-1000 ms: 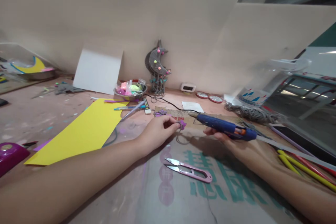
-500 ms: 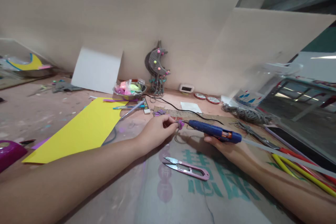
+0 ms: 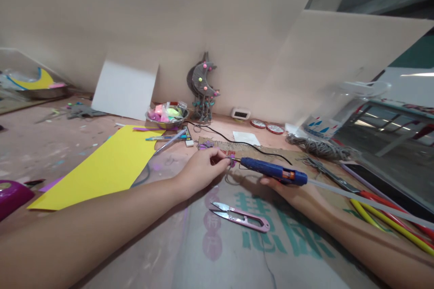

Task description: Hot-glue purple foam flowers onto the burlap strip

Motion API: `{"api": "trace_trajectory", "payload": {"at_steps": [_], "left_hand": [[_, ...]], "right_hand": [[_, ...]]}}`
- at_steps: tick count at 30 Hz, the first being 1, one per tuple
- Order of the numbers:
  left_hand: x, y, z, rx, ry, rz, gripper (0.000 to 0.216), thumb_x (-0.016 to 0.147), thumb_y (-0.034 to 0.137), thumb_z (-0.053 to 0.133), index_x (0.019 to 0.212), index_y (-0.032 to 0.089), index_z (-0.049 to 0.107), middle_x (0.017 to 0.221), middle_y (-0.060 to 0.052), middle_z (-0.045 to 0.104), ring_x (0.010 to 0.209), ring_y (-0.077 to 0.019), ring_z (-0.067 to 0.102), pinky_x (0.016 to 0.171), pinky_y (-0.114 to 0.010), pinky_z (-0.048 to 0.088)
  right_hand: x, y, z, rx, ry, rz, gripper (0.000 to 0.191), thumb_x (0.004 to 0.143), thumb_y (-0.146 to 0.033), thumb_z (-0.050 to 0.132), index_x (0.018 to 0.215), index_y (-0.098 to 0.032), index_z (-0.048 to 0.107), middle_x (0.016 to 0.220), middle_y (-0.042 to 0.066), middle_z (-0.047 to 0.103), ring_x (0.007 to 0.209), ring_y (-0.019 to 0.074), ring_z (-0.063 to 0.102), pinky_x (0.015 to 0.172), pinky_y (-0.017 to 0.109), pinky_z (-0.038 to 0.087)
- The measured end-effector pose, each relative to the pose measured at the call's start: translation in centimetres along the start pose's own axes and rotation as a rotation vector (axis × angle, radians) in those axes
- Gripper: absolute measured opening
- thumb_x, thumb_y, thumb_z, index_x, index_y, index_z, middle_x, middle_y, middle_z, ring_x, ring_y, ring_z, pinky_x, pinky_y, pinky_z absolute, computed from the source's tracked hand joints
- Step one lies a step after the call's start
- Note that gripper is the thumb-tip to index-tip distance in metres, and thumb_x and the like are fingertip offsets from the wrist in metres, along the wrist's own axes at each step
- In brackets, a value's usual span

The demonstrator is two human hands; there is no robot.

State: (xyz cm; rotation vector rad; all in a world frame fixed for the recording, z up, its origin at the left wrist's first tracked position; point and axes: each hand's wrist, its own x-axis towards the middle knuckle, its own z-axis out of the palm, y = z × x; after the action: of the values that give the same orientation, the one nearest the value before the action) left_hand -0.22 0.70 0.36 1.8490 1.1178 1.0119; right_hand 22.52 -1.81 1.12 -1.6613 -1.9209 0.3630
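Between the thumb and fingers of my left hand (image 3: 203,167) is pinched a small purple piece (image 3: 232,160) with grey yarn on it; its exact shape is too small to make out. My right hand (image 3: 288,189) grips a blue hot glue gun (image 3: 267,169), a long clear glue stick (image 3: 356,198) trailing from its back. The gun's metal tip meets or nearly meets the purple piece. Below both hands, pink thread snips (image 3: 249,221) lie with blades apart on the printed board (image 3: 233,262). Another purple and grey piece (image 3: 205,145) rests just beyond my left hand.
Yellow card (image 3: 105,167) lies at left, and a bowl of coloured clay (image 3: 167,115) stands behind it. A decorated grey moon (image 3: 205,83) leans against the wall. At right are grey yarn (image 3: 318,146), scissors (image 3: 339,178) and a dark phone-like slab (image 3: 389,189). A black cord (image 3: 237,136) crosses the back.
The glue gun in my right hand has shifted slightly left and down, its tip now closer to the purple piece. My left hand has stayed almost still.
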Motion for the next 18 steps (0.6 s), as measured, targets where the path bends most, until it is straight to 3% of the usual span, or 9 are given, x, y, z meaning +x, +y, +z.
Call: {"api": "trace_trajectory", "payload": {"at_steps": [18], "left_hand": [[-0.03,0.13,-0.06,0.012,-0.007,-0.010,0.019,0.076,0.032,0.049,0.069,0.016,0.057,0.065,0.001,0.059,0.063,-0.0124,0.053,0.057,-0.022,0.038]], "right_hand": [[-0.04,-0.40,-0.18,-0.036,0.016,0.008,0.022,0.065,-0.044,0.059,0.065,-0.022,0.061,0.058,-0.001,0.064,0.055,0.0188,0.060,0.047,0.026,0.047]]}}
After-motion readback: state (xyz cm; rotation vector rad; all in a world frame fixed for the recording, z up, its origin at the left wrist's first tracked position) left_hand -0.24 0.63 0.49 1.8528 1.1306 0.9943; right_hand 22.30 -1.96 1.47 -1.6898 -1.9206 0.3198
